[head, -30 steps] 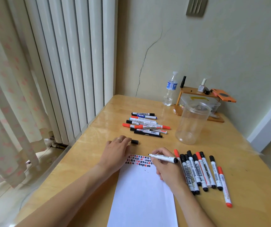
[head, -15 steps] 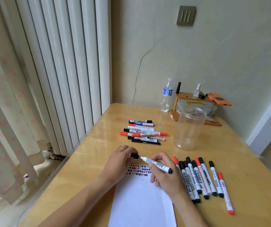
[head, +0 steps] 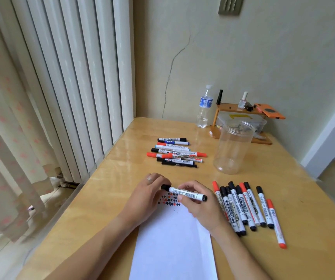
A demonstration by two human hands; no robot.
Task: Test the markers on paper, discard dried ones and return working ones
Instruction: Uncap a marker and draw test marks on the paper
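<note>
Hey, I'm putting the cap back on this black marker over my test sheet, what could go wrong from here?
1. The cap your left hand holds may not be seated fully; a loose cap could dry the marker in your right hand.
2. Two loose groups lie on the table: the far pile and the row by your right hand. The marker might land in the wrong one.
3. The clear jar stands close behind the row; a reach could tip it.

Worn on the head, looking forward and down, close over the table (head: 284, 178), facing the wall corner.
</note>
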